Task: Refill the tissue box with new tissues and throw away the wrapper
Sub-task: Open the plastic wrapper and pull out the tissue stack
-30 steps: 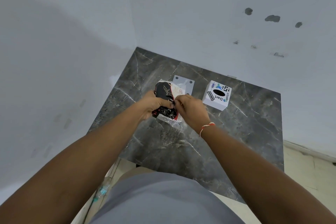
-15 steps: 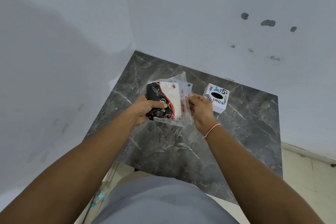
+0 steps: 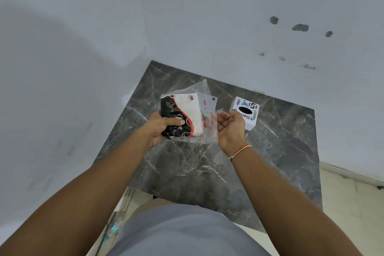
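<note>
A pack of tissues (image 3: 188, 113), printed black, red and cream, is held up above the dark marble table (image 3: 280, 151). My left hand (image 3: 161, 128) grips its left end, thumb across the black print. A clear plastic wrapper (image 3: 207, 114) hangs loose around the pack's right side. My right hand (image 3: 230, 125) is palm up beside the wrapper, its fingertips at the plastic's right edge. A white cube tissue box (image 3: 246, 113) with a black oval slot and printed logos stands on the table just behind my right hand.
Grey walls close in behind the table and on its left. A pale floor (image 3: 351, 203) shows to the right of the table. A plastic bottle (image 3: 112, 228) lies low on the floor at my left side.
Both hands have lifted the pack off the table and turned it face up. My right hand has moved away to the right, and the clear wrapper has spread open.
</note>
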